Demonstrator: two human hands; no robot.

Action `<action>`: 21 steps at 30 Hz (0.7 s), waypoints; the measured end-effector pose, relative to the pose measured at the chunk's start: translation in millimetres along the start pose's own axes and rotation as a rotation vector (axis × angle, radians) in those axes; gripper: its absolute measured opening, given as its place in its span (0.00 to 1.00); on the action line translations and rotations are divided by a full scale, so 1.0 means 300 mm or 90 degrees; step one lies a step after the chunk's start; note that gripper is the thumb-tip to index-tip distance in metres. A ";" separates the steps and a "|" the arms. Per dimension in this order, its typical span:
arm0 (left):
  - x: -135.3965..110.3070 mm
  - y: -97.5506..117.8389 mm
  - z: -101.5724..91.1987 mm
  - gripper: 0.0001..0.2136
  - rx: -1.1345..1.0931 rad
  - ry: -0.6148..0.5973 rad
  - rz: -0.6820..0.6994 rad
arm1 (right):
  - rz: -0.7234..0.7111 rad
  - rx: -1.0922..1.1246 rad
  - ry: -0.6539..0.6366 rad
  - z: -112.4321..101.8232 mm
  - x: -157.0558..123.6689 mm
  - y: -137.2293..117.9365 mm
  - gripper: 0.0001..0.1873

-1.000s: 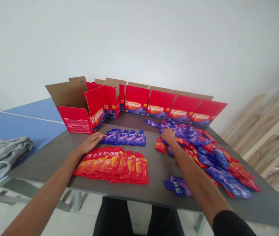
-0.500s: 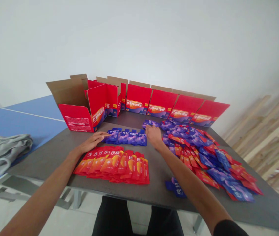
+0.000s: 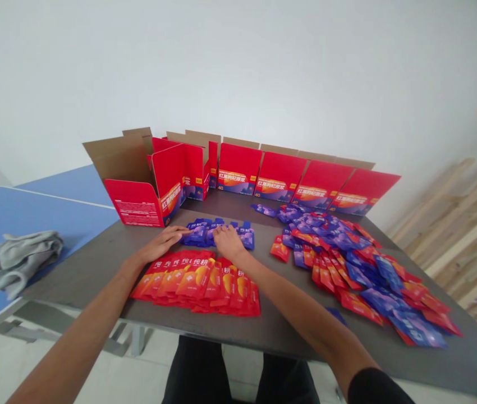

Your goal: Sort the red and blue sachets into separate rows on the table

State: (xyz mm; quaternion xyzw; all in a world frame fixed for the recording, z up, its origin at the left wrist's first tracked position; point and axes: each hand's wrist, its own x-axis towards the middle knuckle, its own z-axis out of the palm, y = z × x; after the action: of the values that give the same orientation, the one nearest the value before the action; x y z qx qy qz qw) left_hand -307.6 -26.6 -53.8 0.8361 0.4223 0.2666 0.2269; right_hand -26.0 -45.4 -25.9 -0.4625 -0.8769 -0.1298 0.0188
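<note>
A short row of blue pouches lies on the dark table. My left hand rests flat at the row's left end, fingers stretched out. My right hand lies on the middle of the same row, fingers spread over the pouches. Just in front of both hands is a fanned row of red-orange pouches. To the right spreads a loose heap of mixed red and blue pouches.
Open red cartons stand along the table's far edge, with several more in a line to the right. A grey cloth lies on the blue table at left. Wooden frames lean at the right wall.
My right hand has left the mixed heap and swung left onto the blue row. My left hand has stayed at the row's left end.
</note>
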 end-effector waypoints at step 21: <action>0.003 -0.009 -0.007 0.34 0.013 -0.007 -0.005 | 0.270 0.140 0.019 -0.069 -0.123 0.271 0.23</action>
State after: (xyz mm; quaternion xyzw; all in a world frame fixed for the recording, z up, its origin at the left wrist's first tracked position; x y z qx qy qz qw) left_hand -310.0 -24.1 -53.8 0.8382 0.4270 0.2570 0.2216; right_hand 59.5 -36.5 5.6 -0.6295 -0.7686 -0.0335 0.1088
